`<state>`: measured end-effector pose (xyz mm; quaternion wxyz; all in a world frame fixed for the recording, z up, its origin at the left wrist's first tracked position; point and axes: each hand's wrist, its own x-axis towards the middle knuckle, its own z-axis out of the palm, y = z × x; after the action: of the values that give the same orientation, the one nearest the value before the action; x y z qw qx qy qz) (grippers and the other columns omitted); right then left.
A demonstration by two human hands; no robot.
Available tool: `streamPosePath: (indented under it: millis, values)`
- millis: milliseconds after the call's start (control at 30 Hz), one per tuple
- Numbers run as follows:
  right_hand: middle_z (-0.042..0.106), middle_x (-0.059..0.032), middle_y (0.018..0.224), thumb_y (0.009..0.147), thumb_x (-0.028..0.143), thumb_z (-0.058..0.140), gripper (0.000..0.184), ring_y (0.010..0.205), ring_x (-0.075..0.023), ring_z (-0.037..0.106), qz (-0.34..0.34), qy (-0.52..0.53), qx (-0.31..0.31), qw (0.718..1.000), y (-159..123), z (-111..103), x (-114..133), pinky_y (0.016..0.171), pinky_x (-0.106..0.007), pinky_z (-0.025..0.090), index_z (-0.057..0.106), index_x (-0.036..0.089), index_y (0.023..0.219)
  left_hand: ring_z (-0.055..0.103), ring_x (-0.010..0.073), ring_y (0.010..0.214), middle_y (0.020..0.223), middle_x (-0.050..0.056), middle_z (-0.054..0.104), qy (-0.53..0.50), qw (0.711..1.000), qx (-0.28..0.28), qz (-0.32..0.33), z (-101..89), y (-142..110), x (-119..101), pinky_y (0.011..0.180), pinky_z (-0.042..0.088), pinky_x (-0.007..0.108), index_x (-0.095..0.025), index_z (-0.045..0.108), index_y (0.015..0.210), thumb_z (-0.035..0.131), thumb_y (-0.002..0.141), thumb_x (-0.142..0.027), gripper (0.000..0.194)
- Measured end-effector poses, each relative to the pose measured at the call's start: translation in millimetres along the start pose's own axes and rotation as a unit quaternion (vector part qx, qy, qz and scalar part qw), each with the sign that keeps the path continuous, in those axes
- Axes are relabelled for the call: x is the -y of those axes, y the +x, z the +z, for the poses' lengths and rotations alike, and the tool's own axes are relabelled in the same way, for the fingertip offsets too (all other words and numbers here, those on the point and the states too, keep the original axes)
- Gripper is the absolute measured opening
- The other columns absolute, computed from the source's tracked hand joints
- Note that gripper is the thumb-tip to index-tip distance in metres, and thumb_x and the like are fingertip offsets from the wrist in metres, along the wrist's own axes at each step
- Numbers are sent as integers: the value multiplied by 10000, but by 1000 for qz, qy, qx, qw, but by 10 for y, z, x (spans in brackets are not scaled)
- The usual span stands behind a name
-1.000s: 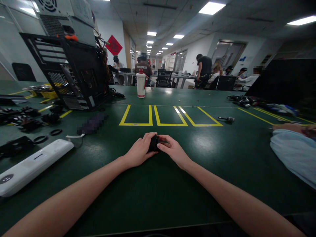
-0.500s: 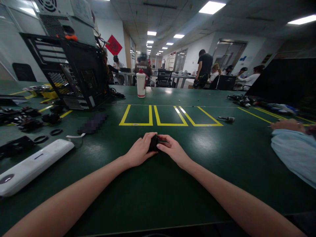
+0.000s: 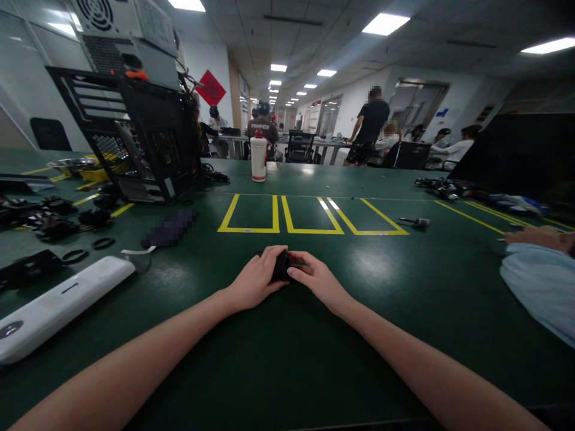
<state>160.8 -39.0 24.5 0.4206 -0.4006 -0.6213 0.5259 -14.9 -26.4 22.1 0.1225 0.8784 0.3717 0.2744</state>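
Note:
Over the middle of the green table (image 3: 287, 359), a small dark block-like part (image 3: 280, 267) is held between my two hands. My left hand (image 3: 252, 280) grips it from the left, thumb below and fingers over the top. From the right side, my right hand (image 3: 322, 282) has its thumb and bent fingers closed in at the part's right face. My fingers cover most of the part, so its exact kind does not show. Just beyond it are three yellow tape outlines (image 3: 312, 231) on the tabletop.
A black computer case (image 3: 148, 149) stands at the back left, near a white cup (image 3: 259, 158). A long white device (image 3: 67, 305) and black parts (image 3: 49, 221) lie at left. To the right are a screwdriver-like tool (image 3: 415, 222) and another person's sleeved arm (image 3: 536, 281).
The view has tilted slightly upward, so the scene sits a little lower. My hands keep the same hold on the dark part. The other person's arm at right has shifted slightly rightward.

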Motion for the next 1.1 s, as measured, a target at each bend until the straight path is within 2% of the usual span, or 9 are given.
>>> streamPosePath:
  millis: [167,300,433,767,933,1100]
  values:
    - [518,-28,1067,680,220,613,346,1010,-165,521,-21,36,21,999,-27,13,31,899,-364,417,480,223,999,492,229,1015,1245,97,366,0,1000,5,0,-1,0,-3,809,426,422,-242,206,1239,549,750,-276,599]
    - [531,-24,1018,721,255,571,271,978,-155,533,-23,27,7,999,-17,17,14,890,-356,417,490,222,977,479,234,1033,1241,101,367,6,1000,1,-1,12,6,4,824,420,416,-225,213,1235,565,739,-270,610]
    - [534,-39,1039,731,274,561,328,990,-163,527,-7,5,-6,1000,11,2,-16,916,-371,393,486,214,1045,461,243,1061,1242,98,366,8,1000,-5,1,32,9,18,843,411,429,-227,207,1236,571,733,-269,621]
    - [514,-16,1073,685,171,603,340,1013,-161,522,-10,53,59,997,-119,-48,77,900,-362,420,472,233,992,490,245,1034,1249,93,371,-9,1000,3,-28,37,-33,-151,821,431,429,-242,215,1226,556,743,-255,591]
    - [526,-13,1037,726,234,563,247,957,-151,544,-11,29,17,999,-135,-66,43,848,-334,449,495,232,963,496,238,1032,1246,81,373,-14,999,-4,-28,72,-44,-174,830,426,435,-259,211,1230,562,743,-287,601]
    - [532,-28,1055,713,245,581,319,969,-160,539,6,21,9,1000,-121,-76,22,878,-363,429,490,228,1018,502,238,1019,1244,81,375,-13,999,-2,-29,75,-52,-164,831,428,441,-257,210,1231,564,739,-285,607]
